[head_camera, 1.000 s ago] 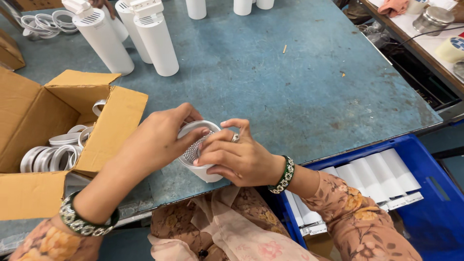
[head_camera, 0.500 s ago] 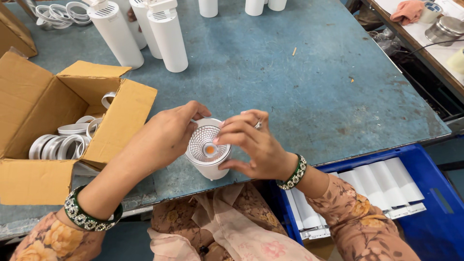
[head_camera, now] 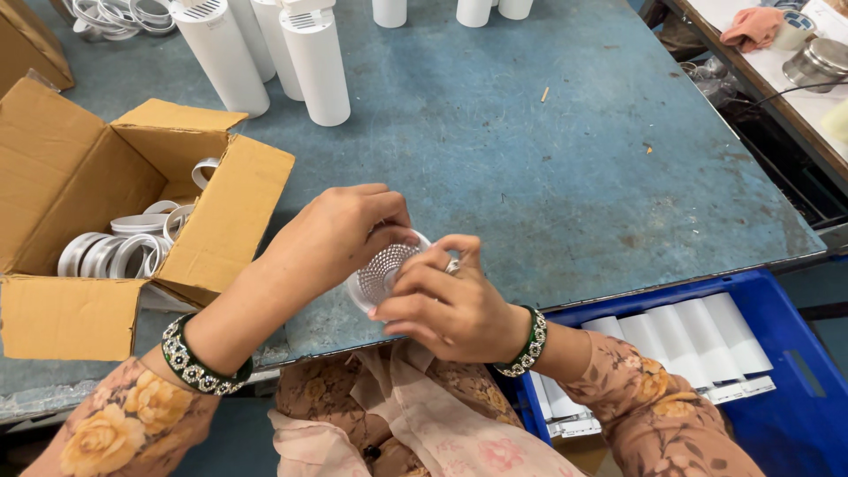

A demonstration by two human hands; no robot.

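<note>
- At the near edge of the blue-grey table (head_camera: pixel 548 159), a round white fitting with a dimpled reflector (head_camera: pixel 382 272) is held between both hands, just above the tabletop; its open face is turned up toward the camera.
- The left hand (head_camera: pixel 340 234) is curled over the fitting's far rim, fingers pressed onto it; the right hand (head_camera: pixel 442 305) is closed around its near side, fingertips laid on the rim, so the fitting sits wedged between the two palms.
- To the left, an open cardboard box (head_camera: pixel 97 221) holding white rings is seen; white cylinders (head_camera: pixel 314 62) stand at the far side; a blue crate (head_camera: pixel 777 406) of white pieces lies below the table's right end.
</note>
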